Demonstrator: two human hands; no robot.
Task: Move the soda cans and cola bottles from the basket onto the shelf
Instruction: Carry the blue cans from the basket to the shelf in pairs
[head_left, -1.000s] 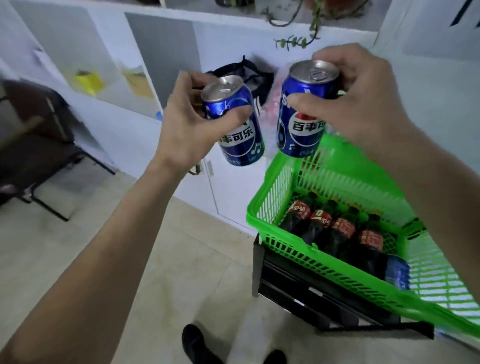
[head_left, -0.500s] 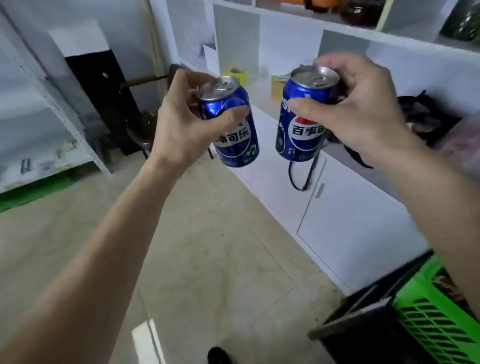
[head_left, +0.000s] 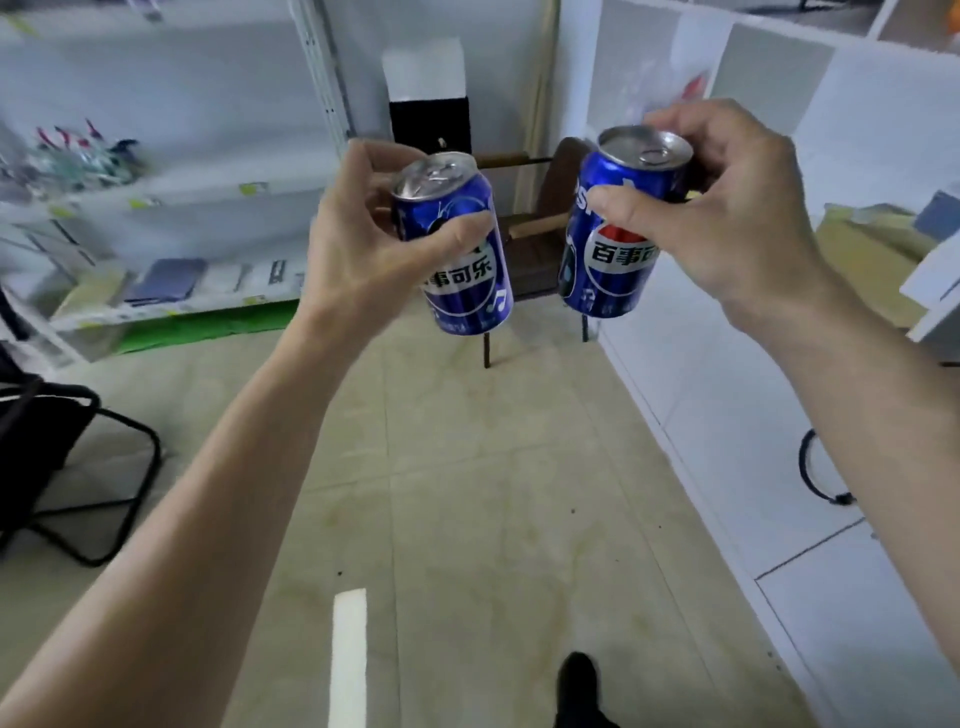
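My left hand (head_left: 363, 249) grips a blue soda can (head_left: 462, 270) near its top, the can tilted slightly. A second blue soda can (head_left: 613, 260) with a red, white and blue logo hangs in my right hand (head_left: 727, 218), which holds it by the rim. Both cans are raised in front of me at chest height, a small gap apart. A white metal shelf (head_left: 166, 192) stands at the far left with small items on its levels. The green basket and the cola bottles are out of view.
A white cabinet (head_left: 753, 395) runs along the right side, a black cord (head_left: 815, 478) hanging on it. A wooden chair (head_left: 535, 244) stands ahead behind the cans. A black chair frame (head_left: 67, 457) sits at the left. Tiled floor (head_left: 467, 493) lies ahead; my shoe (head_left: 576, 680) shows below.
The view has swung left, away from the green basket, which dropped out of sight. The white metal shelf has come into view at the left. Both hands keep the same hold on the cans.
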